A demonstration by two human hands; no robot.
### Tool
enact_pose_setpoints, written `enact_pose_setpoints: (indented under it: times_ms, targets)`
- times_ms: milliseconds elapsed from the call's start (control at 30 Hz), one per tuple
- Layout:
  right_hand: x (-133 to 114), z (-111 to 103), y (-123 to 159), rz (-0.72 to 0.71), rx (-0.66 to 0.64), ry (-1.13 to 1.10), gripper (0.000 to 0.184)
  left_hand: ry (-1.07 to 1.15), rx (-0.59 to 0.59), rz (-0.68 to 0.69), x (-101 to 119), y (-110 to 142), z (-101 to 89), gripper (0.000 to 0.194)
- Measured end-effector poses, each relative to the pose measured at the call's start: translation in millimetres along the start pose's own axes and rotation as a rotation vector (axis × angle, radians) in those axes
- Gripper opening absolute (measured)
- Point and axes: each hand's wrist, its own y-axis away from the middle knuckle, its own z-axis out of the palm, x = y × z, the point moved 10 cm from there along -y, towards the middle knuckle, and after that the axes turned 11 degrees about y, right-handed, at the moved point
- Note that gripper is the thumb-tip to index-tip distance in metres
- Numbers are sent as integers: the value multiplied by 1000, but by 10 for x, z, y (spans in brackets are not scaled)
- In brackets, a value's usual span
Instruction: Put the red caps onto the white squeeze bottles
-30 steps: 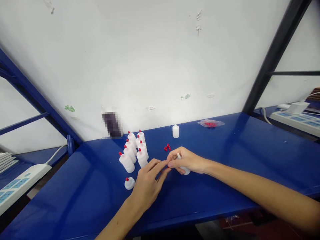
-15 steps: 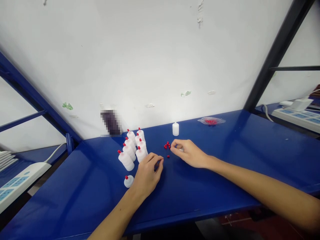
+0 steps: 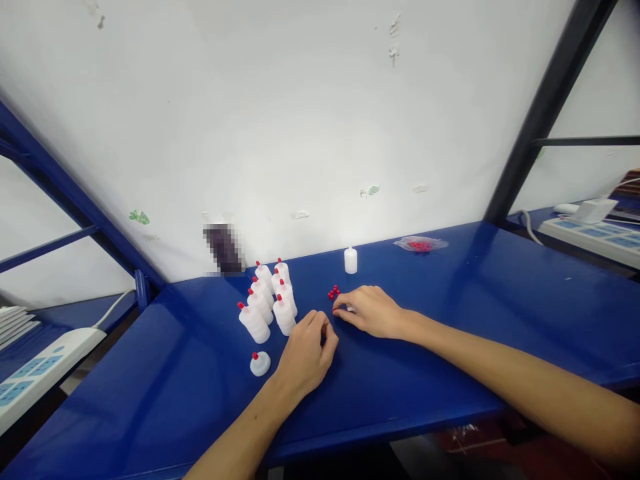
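My right hand [image 3: 369,311] is closed, with thumb and forefinger on a small red cap [image 3: 335,312] at the blue tabletop. A small white piece [image 3: 351,309], mostly hidden, shows under its curled fingers. Just behind the fingertips lies a cluster of red caps [image 3: 333,292]. My left hand [image 3: 309,347] is close by, fingertips pinched together; whatever may be between them is hidden. Left of it stand two rows of white bottles [image 3: 257,323] with red tips. Nearer me, a white lid with a red tip [image 3: 260,364] sits on the table.
A lone white bottle [image 3: 351,261] without a red tip stands toward the wall. Farther right lies a clear bag of red caps [image 3: 421,245]. A blurred dark object [image 3: 225,249] leans at the wall. Metal posts and power strips [image 3: 45,370] flank the blue table [image 3: 440,400].
My right hand has moved left and slightly down, its fingertips reaching the separate red cap. My left hand has shifted a little right, and its fingers have drawn closer together.
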Motion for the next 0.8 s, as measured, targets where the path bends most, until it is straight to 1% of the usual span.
enact_pose_setpoints:
  times_ms: [33,100,167,233,333,400,467,567,600,700,800]
  targets:
    - [-11,-17,13,-11,-3,-138,28,14,13,-11,-20,6,-17,16]
    - [-54,-8,42,-46,-54,-428,35,56,33,-28,-53,18,-43,6]
    - [-99,29,71,-64,-126,-647,40,85,34,-2,-40,29,-52,11]
    - [-120,53,91,-58,-163,-762,41,38,42,84,40,43,-74,13]
    - [-136,62,112,-45,-170,-801,41,-204,117,279,246,98,-145,13]
    - [-159,51,131,-53,-161,-759,39,-361,164,392,374,148,-168,14]
    - [-193,-8,155,-88,-106,-621,34,-423,186,443,443,176,-176,16]
    - [-290,-96,211,-163,-22,-310,20,-396,175,452,475,178,-154,15]
    - [-328,-101,230,-182,-16,-229,20,-383,164,456,481,177,-134,14]
    - [-405,-77,263,-202,-28,-91,24,-359,141,480,493,184,-73,12]
    - [-420,-58,260,-182,-28,7,26,-349,115,499,483,189,-37,11]
